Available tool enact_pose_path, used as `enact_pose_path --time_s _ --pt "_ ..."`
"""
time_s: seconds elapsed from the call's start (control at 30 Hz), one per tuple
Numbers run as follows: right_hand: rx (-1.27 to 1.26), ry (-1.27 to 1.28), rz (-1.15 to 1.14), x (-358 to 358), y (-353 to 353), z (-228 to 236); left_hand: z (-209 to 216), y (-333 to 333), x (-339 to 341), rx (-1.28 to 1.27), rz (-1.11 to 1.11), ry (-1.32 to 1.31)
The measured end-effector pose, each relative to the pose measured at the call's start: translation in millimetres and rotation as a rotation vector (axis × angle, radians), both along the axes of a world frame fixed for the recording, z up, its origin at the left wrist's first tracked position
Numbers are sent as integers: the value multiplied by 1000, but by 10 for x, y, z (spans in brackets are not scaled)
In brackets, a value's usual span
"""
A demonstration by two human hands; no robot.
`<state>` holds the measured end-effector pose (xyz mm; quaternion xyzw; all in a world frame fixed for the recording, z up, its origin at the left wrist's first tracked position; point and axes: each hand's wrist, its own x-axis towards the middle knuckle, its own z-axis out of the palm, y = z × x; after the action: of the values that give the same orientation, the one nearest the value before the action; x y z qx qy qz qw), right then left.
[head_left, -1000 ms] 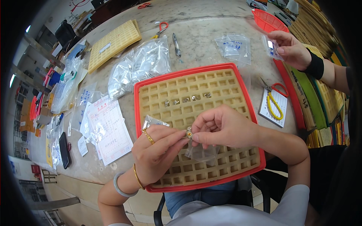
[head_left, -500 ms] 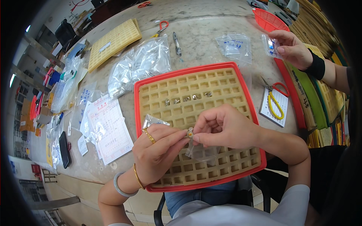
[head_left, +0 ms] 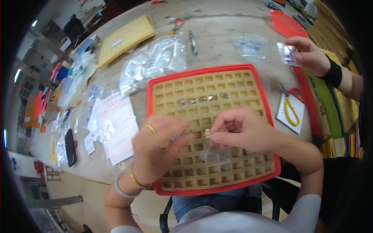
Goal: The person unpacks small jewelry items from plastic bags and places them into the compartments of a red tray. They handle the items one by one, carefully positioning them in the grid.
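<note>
Stained and pale, the worktop (head_left: 221,23) is carrying every item noted below. At far left, a black phone (head_left: 70,147) is lying beside loose plastic bags, with printed sheets (head_left: 116,126) resting to its right. Beyond these, a cream pocketed pad (head_left: 126,40) is lying near a heap of clear bags (head_left: 161,58). My left hand (head_left: 157,145) is hovering over the left side of a red tray (head_left: 202,72); its fingers are blurring, the thumb and forefinger appearing apart, and I cannot tell whether they are gripping anything. A pen (head_left: 193,42) is lying behind the tray. Five small metal pieces (head_left: 202,99) are sitting in one row of the tray's cream pockets. Right of my left hand, a small metal piece (head_left: 207,133) is being pinched between my right hand's (head_left: 244,130) thumb and forefinger, above the pockets. A small clear bag (head_left: 217,155) is hanging just below those fingers. Farther right, a yellow-handled tool (head_left: 292,110) is resting on a notepad (head_left: 283,119), and a co-worker's hand (head_left: 311,56) is holding a clear packet (head_left: 286,54).
</note>
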<state>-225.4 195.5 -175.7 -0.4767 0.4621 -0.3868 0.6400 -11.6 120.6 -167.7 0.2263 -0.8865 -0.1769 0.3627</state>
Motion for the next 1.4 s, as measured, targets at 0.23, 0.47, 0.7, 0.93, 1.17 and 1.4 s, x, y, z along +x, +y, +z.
enact_pose_path --time_s 0.23,0.47,0.7,0.93,1.17,1.4 --pt "64 -23 -21 8 -9 51 16 -314 314 111 86 -393" --pt "98 -4 -28 -4 -8 73 9 -281 296 92 46 -409" --pt "91 -2 -25 -18 -19 54 21 -291 273 241 85 -356" --pt "89 7 -34 -16 -20 59 28 -229 164 1187 38 228" --pt "88 -14 -48 -16 -19 39 10 -198 123 1324 21 185" --pt "74 -39 -31 -30 -23 23 53 -179 106 1370 9 182"
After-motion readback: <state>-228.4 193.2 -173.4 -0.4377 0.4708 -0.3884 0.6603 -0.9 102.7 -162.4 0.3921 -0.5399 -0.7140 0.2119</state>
